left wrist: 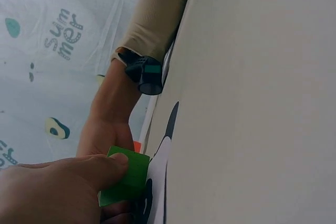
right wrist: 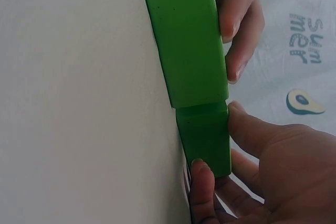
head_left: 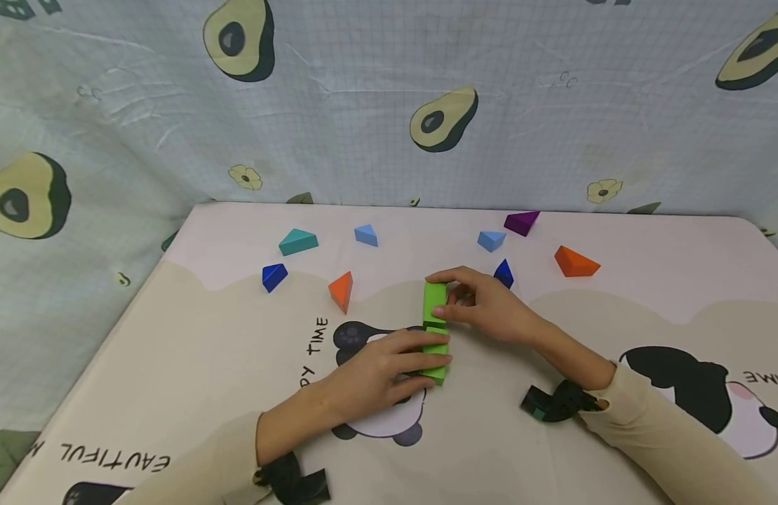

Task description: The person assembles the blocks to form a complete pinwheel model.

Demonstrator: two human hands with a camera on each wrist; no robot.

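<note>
Two green blocks stand end to end in line on the table in the head view. My left hand (head_left: 377, 365) holds the near green block (head_left: 435, 379), fingers laid across its top. In the left wrist view the left thumb (left wrist: 119, 160) lies on the end face of that block. My right hand (head_left: 490, 303) grips the far green block (head_left: 434, 298) between fingertips at its far end and thumb on its side. The right wrist view shows the near block (right wrist: 190, 45) meeting the far block (right wrist: 207, 135), with a thin step along the joint.
Beyond the hands lie loose triangular blocks: teal (head_left: 298, 242), dark blue (head_left: 274, 277), light blue (head_left: 366, 235), orange (head_left: 341, 291), purple (head_left: 522, 223) and a larger orange one (head_left: 576, 261). Another dark blue block (head_left: 504, 273) sits just behind the right hand. An avocado-print curtain (head_left: 363, 140) hangs behind the table.
</note>
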